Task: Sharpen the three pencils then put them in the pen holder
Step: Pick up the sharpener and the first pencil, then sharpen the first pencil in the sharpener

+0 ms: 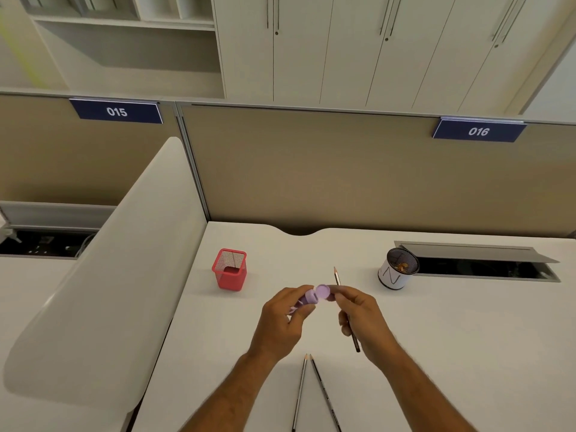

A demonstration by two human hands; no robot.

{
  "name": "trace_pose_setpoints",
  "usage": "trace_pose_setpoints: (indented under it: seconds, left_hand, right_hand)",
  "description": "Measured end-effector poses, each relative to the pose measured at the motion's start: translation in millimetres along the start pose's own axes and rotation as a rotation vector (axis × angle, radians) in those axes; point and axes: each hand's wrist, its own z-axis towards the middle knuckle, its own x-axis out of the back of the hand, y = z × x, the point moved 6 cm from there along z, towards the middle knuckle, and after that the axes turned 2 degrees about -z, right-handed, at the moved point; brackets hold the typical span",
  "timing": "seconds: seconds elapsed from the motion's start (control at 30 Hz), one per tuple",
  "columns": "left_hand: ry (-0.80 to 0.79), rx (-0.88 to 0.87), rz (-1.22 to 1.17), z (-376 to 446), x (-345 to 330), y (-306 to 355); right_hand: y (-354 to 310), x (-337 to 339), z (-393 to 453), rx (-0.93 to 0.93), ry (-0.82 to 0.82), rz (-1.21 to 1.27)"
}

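Note:
My left hand (285,319) grips the body of a purple sharpener (307,298) above the white desk (452,338). My right hand (361,313) pinches the sharpener's round purple cap (323,291) at the fingertips and also holds a dark pencil (337,277), whose sharpened tip points away from me. Two more pencils (311,391) lie side by side on the desk near me, tips pointing away. A red mesh pen holder (230,269) stands to the far left of my hands.
A white and black mesh cup (397,269) with shavings inside stands at the right. Behind it an open cable tray (480,263) is set into the desk. A white curved divider (103,275) borders the desk's left side, and a tan partition (343,169) closes the back.

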Motion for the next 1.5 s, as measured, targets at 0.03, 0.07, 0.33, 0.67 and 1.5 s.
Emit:
trace_pose_setpoints:
  seconds: [0.03,0.07,0.33,0.67,1.5]
  left_hand:
    - [0.005,0.016,0.004,0.0,1.5,-3.0]
    - [0.014,0.031,0.013,0.0,3.6,-5.7]
    - [0.038,0.071,0.127,6.1,14.3,-17.6]
    - [0.001,-0.037,0.159,13.2,18.3,5.5]
    - [-0.197,-0.135,0.096,48.7,57.7,79.9]
  right_hand:
    - [-0.8,3.4,0.3,0.038,0.01,-0.094]
    - [-2.8,7.0,0.0,0.081,0.024,-0.184]
    - [-25.9,27.0,-10.0,0.421,0.218,-0.494]
    - [-57.7,30.4,-20.7,0.812,0.374,-1.008]
    - [-136.6,25.6,-61.6,1.489,0.186,-1.263]
